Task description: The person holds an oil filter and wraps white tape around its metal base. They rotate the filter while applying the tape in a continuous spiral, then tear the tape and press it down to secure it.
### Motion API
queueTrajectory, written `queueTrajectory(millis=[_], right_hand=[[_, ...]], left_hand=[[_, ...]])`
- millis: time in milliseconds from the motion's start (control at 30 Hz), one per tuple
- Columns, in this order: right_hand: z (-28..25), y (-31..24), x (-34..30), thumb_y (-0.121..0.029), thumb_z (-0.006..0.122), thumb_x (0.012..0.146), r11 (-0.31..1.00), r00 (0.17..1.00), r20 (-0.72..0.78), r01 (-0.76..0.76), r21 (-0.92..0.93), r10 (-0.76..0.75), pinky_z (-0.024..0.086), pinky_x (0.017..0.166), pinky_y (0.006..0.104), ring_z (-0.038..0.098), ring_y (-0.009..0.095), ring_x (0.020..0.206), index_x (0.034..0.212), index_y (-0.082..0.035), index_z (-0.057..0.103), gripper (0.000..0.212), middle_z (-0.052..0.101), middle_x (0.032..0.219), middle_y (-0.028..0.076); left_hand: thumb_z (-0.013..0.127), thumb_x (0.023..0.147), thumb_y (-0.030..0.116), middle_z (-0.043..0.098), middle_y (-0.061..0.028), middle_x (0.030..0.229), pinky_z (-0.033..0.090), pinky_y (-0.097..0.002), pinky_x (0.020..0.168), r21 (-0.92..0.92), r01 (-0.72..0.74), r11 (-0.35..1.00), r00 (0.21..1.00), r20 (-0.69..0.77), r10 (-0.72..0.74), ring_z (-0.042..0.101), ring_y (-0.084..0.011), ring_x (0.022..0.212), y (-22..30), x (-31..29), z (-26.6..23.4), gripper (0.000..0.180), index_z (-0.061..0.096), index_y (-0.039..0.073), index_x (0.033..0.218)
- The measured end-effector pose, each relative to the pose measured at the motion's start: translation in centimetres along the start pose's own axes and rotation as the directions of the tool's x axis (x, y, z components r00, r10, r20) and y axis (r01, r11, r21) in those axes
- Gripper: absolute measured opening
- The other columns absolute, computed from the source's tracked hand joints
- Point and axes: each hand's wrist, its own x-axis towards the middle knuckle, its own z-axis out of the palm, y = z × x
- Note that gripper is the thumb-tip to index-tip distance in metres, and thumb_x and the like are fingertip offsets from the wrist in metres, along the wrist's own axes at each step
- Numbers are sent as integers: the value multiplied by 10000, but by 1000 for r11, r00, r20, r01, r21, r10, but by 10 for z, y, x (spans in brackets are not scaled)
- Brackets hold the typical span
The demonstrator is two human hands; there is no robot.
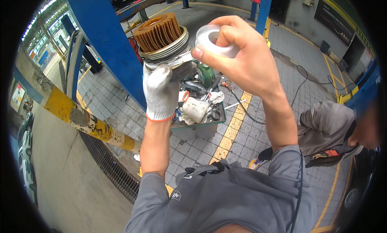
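My left hand (161, 89), in a white knit glove with an orange cuff edge, is closed on a round ribbed metal canister (171, 51) held up in front of me. A brown pleated filter element (158, 33) stands out of the canister's top. The canister's lower part is partly hidden behind the glove. My bare right hand (248, 57) grips a roll of clear, whitish tape (204, 37), with fingers through its hole and the thumb on its near edge. A strip of tape (180, 62) runs taut from the roll to the canister's side.
Below stands a grey bin (197, 131) heaped with rags, gloves and a green bottle (206, 73). A blue post (107, 43) rises at the left, near a yellow-and-black pole (80, 114). At the right stands another person (328, 126). A black hose (252, 118) lies on the tiled floor.
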Motion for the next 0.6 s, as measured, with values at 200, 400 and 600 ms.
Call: queueTrajectory(millis=[200, 400, 600], right_hand=[[-5, 4, 5, -361, 972, 859, 999, 1000, -22, -10, -48, 9, 616, 682, 298, 727, 175, 895, 764, 10, 571, 554, 699, 1227, 158], [-8, 8, 5, -436, 983, 820, 997, 1000, -9, -25, -70, 24, 608, 751, 321, 731, 206, 961, 780, 15, 611, 586, 690, 1297, 173], [-19, 13, 9, -402, 960, 858, 999, 995, 89, 40, -15, -39, 602, 787, 331, 742, 223, 1011, 863, 1, 709, 475, 681, 1367, 166]], left_hand=[[750, 924, 340, 688, -150, 1460, 534, -539, 1129, -6, 29, 1000, 1000, 5, -29, 674, -338, 1320, -1, 0, 2, 700, 553, 76, 1542], [752, 933, 402, 671, -207, 1465, 538, -595, 1145, -52, 73, 996, 997, 12, -72, 679, -395, 1305, 1, -3, 8, 755, 528, 58, 1566], [741, 934, 442, 668, -246, 1454, 547, -616, 1127, -100, 96, 990, 995, 21, -94, 689, -437, 1275, 5, -3, 8, 797, 512, 31, 1576]])
